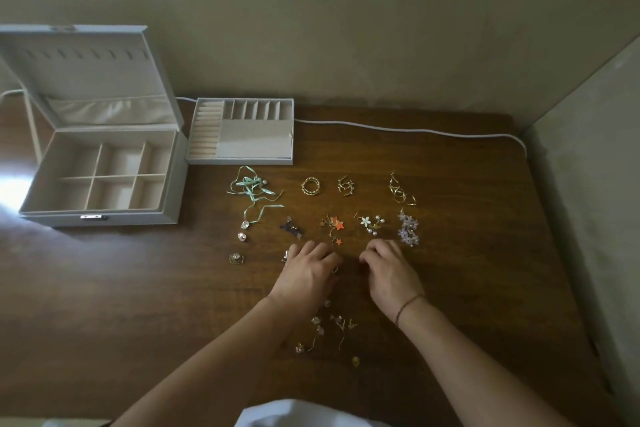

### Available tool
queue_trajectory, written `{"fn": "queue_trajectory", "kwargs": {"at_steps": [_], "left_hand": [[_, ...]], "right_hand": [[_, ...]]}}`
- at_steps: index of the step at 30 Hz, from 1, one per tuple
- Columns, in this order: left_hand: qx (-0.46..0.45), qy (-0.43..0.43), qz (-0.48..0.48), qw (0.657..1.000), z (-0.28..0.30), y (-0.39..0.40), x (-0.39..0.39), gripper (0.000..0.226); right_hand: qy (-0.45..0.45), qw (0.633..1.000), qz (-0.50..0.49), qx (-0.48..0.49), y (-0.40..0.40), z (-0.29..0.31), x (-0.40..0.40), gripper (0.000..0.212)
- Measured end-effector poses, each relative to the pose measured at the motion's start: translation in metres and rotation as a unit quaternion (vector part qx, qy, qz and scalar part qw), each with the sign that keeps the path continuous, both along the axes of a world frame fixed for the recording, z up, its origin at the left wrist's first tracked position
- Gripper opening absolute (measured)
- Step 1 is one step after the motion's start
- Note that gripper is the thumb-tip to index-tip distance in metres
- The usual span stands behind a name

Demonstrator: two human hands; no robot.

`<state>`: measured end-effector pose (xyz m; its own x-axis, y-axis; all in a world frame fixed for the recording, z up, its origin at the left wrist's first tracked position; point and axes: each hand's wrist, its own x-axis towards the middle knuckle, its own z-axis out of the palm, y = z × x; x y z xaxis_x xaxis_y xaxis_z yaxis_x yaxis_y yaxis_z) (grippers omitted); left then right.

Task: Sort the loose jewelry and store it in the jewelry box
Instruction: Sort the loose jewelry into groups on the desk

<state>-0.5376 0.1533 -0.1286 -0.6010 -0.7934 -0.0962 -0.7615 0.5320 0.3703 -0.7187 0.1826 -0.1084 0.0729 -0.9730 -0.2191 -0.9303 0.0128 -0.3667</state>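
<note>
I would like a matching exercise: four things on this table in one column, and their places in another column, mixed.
Things:
1. jewelry box
2. removable tray
3. mint ribbon
4. lilac flower earrings

Places:
A. just in front of the tray
B. far left, lid open
C. beyond the right hand
D. right of the box

Pairs: 1-B, 2-D, 3-A, 4-C

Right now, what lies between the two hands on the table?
In the head view, only bare wood shows between the left hand and right hand; the orange star earrings lie just beyond the gap.
</note>
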Motion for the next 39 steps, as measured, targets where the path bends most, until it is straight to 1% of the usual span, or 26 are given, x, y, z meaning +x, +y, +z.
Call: {"fn": "queue_trajectory", "kwargs": {"at_steps": [2,4,7,10,12,14,16,19,21,23,26,30,32,39], "left_hand": [[0.005,0.017,0.0,1.0,0.001,0.001,0.0,0.035],[0.003,0.063,0.02,0.998,0.004,0.001,0.004,0.031],[-0.008,0.147,0.099,0.984,0.005,-0.002,0.023,0.028],[-0.023,0.176,0.15,0.973,0.002,-0.004,0.055,0.024],[-0.028,0.173,0.168,0.97,0.001,-0.002,0.078,0.021],[-0.035,0.166,0.173,0.97,-0.001,0.002,0.1,0.017],[-0.037,0.159,0.175,0.971,-0.004,0.008,0.121,0.019],[-0.037,0.145,0.179,0.972,-0.007,0.017,0.145,0.024],[-0.042,0.132,0.165,0.976,-0.01,0.026,0.154,0.022],[-0.046,0.118,0.133,0.983,-0.012,0.037,0.158,0.021],[-0.035,0.097,0.09,0.991,-0.012,0.05,0.162,0.024],[-0.013,0.06,0.079,0.995,-0.007,0.062,0.163,0.036],[-0.014,0.038,0.058,0.998,-0.005,0.067,0.163,0.043],[-0.021,-0.019,-0.011,1.0,-0.003,0.066,0.18,0.068]], "right_hand": [[0.008,1.0,0.014,-0.018,0.003,-0.001,-0.002,0.03],[0.024,0.999,0.006,-0.028,0.006,-0.003,-0.004,0.029],[-0.001,1.0,-0.005,-0.018,0.007,-0.008,-0.005,0.028],[-0.028,0.999,0.017,-0.016,0.007,-0.014,-0.004,0.024],[-0.035,0.999,0.004,-0.017,0.006,-0.017,-0.005,0.022],[-0.019,1.0,-0.015,-0.018,0.008,-0.018,-0.005,0.022],[0.009,0.998,-0.031,-0.049,0.014,-0.016,-0.001,0.024],[-0.012,0.994,-0.039,-0.103,0.032,-0.01,0.015,0.019],[-0.031,0.995,-0.002,-0.092,0.048,-0.008,0.032,0.015],[-0.024,0.998,0.021,-0.06,0.064,-0.007,0.052,0.015],[0.013,0.999,-0.008,-0.036,0.081,-0.007,0.079,0.02],[0.076,0.995,-0.07,-0.003,0.081,-0.001,0.102,0.025],[0.103,0.991,-0.091,0.01,0.079,0.003,0.11,0.025],[0.141,0.983,-0.111,0.027,0.068,0.013,0.126,0.026]]}}
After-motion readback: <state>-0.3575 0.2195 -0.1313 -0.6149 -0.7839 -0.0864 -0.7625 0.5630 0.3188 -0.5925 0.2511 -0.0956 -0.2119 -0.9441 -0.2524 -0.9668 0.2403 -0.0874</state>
